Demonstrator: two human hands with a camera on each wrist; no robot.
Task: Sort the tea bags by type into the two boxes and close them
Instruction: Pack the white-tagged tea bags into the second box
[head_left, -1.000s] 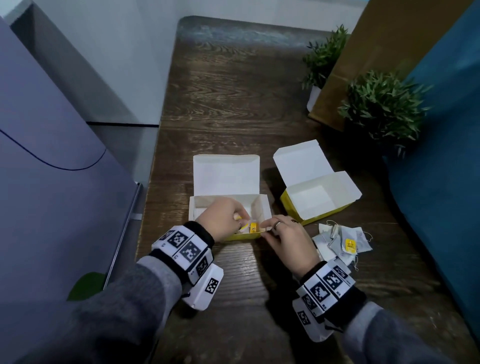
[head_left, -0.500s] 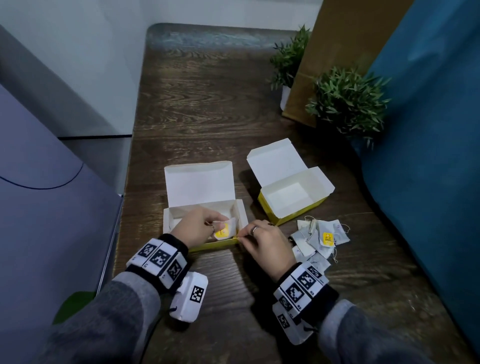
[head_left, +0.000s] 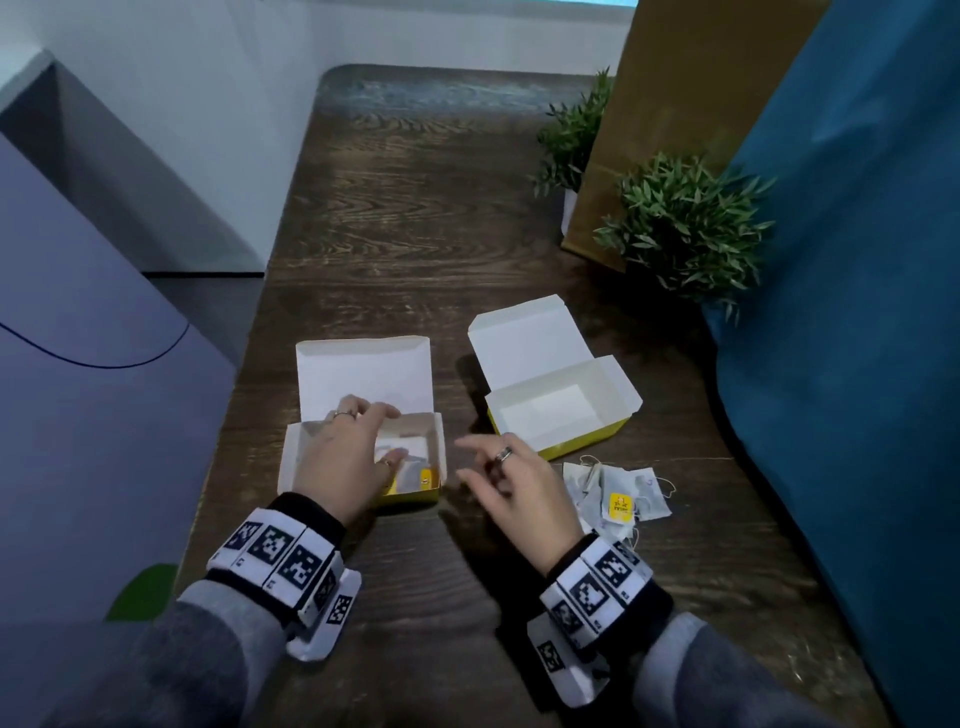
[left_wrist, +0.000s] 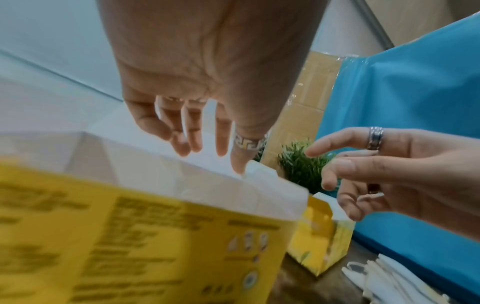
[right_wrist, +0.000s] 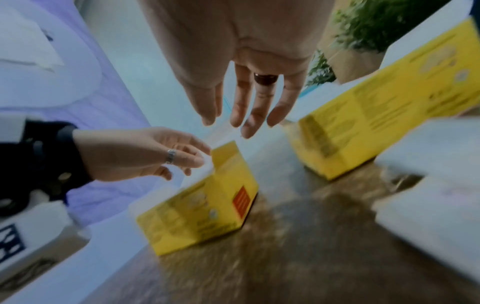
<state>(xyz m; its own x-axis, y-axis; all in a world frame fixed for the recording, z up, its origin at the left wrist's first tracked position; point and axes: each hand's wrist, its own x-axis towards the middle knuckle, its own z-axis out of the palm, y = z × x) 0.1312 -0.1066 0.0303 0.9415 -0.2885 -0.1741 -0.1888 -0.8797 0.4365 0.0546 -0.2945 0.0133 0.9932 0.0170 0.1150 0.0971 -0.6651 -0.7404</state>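
Two yellow boxes stand with their white lids open. The left box (head_left: 306, 457) (left_wrist: 155, 226) (right_wrist: 207, 211) holds tea bags, one with a yellow tag (head_left: 426, 477). My left hand (head_left: 382, 434) (left_wrist: 205, 144) (right_wrist: 187, 162) hovers over it with relaxed fingers, holding nothing. The right box (head_left: 618, 389) (left_wrist: 319, 242) (right_wrist: 363, 127) looks empty. My right hand (head_left: 478, 460) (left_wrist: 337, 174) (right_wrist: 241, 121) hangs open between the boxes, also holding nothing. A loose pile of tea bags (head_left: 618, 493) (left_wrist: 389, 277) lies just right of that hand; one shows a yellow tag.
The dark wooden table (head_left: 415, 234) stretches bare beyond the boxes. Two potted plants (head_left: 685, 223) and a brown paper bag (head_left: 675, 104) stand at the back right. A blue cushion (head_left: 857, 312) lines the right edge. The table's left edge drops off beside the left box.
My left hand has let go of the yellow-tagged tea bag, which now lies in the left box. My right hand has drawn back from the box's front edge and opened.
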